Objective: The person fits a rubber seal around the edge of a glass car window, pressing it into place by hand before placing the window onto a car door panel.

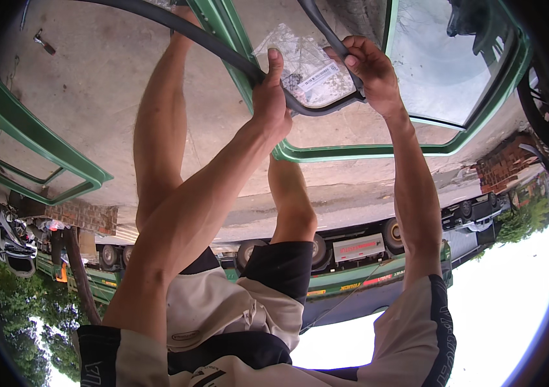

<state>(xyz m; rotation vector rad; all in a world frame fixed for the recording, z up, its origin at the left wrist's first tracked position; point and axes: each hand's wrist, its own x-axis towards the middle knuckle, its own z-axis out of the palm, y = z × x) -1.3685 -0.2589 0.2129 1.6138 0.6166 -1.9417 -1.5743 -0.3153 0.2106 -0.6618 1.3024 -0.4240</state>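
Observation:
A long black rubber seal strip (326, 112) bends into a rounded corner between my hands. My left hand (270, 103) is closed round one run of it, thumb sticking up, beside the upright of a green metal door frame (345, 153). With fingers and thumb, my right hand (373, 72) pinches the other run above the corner. The strip's corner lies inside the frame's outline; whether it touches the frame is hard to tell. Behind the strip is a crumpled transparent plastic bag (282, 46) with a white label. A glass pane (442, 71) shows in the frame's right part.
Another green door frame (49, 149) lies at the left on the concrete floor (94, 84). A small metal tool (44, 42) rests at the upper left. My legs stand between the frames. Beyond are a green truck (352, 284), a brick stack (513, 158) and motorbikes (13, 235).

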